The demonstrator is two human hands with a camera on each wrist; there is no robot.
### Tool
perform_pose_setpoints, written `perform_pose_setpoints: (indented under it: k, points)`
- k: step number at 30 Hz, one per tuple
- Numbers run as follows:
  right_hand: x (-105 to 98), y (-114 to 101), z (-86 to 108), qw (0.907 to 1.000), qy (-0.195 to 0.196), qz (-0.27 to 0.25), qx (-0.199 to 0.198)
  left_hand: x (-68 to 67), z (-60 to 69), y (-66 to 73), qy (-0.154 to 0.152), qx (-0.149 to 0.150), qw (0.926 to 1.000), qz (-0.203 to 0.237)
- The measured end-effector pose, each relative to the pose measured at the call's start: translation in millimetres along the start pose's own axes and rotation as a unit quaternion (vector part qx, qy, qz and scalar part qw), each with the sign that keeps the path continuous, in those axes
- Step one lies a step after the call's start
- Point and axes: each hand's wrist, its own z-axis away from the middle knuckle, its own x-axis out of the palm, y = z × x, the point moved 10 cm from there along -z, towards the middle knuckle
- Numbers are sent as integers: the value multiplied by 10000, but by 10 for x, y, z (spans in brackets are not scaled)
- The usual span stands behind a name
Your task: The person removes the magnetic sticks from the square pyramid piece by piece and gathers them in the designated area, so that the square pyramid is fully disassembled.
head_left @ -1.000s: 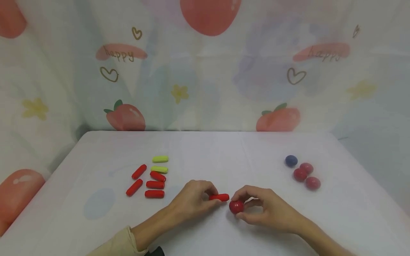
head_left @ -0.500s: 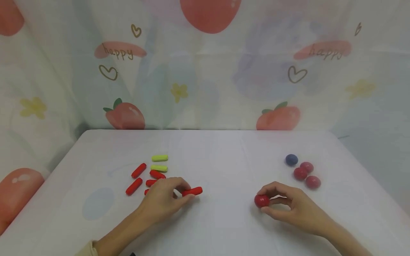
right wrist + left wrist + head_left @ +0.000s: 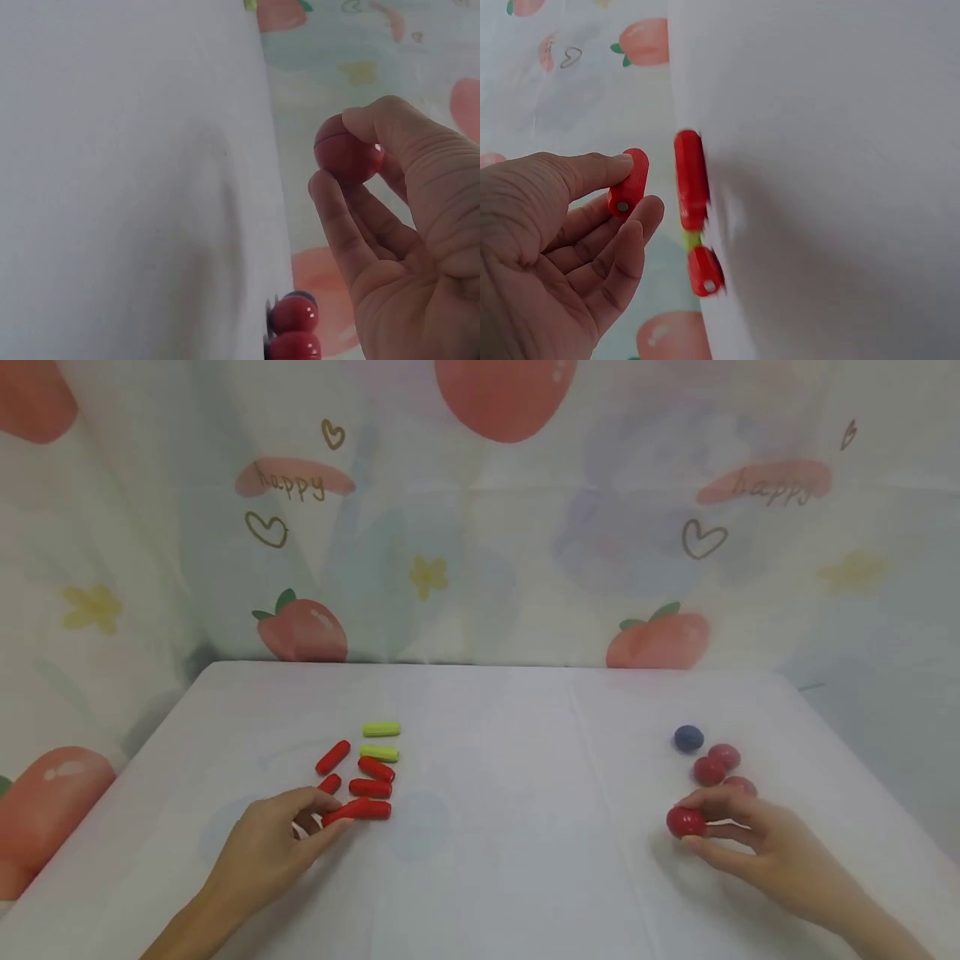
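In the head view my left hand point(image 3: 273, 835) pinches a red toy rod point(image 3: 341, 814) between thumb and fingers. A grey dot shows on the end of this red rod point(image 3: 632, 184) in the left wrist view, where it looks raised off the table. From the head, it overlaps another red rod point(image 3: 377, 810); whether they touch I cannot tell. On the right, my right hand point(image 3: 776, 852) holds a shiny red ball point(image 3: 685, 822) by its fingertips. The right wrist view has the same red ball point(image 3: 341, 154) apart from the white surface.
Several red rods point(image 3: 371, 788) and two yellow-green rods point(image 3: 381, 729) lie on the white table point(image 3: 510, 760) by the left hand. Beyond the right hand sit a blue ball point(image 3: 688, 739) and a cluster of red balls point(image 3: 708, 770), one partly covered. A printed curtain point(image 3: 495, 552) hangs behind.
My hands have drawn apart from the table's middle. The left one carried its red rod left to the other rods; the right one carried its red ball right towards the other balls.
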Motion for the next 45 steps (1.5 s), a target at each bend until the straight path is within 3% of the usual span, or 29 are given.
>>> perform_pose_setpoints:
  k: [4, 11, 14, 19, 25, 34, 45]
  points:
    - [-131, 165, 32, 9979, 160, 439, 448, -31, 51, -178, -59, -240, 9991, -355]
    - [-388, 466, 82, 9888, 457, 871, 1118, 29, 110, -523, -694, -1029, 9893, -768]
    - [-518, 640, 96, 9856, 584, 889, 1312, 47, 128, -607, -882, -1234, 9851, -813]
    - [-685, 988, 138, 9776, 630, 904, 1795, 74, 109, -624, -971, -1235, 9835, -900]
    - [-691, 1294, 124, 9707, 167, 867, 2234, 97, 79, -622, -993, -1238, 9826, -960]
    - [-617, 1370, 65, 9701, -217, 1043, 2183, 120, 60, -634, -1049, -1330, 9807, -980]
    - [-599, 1368, 63, 9670, -175, 1073, 2303, 111, 67, -657, -1080, -1424, 9793, -952]
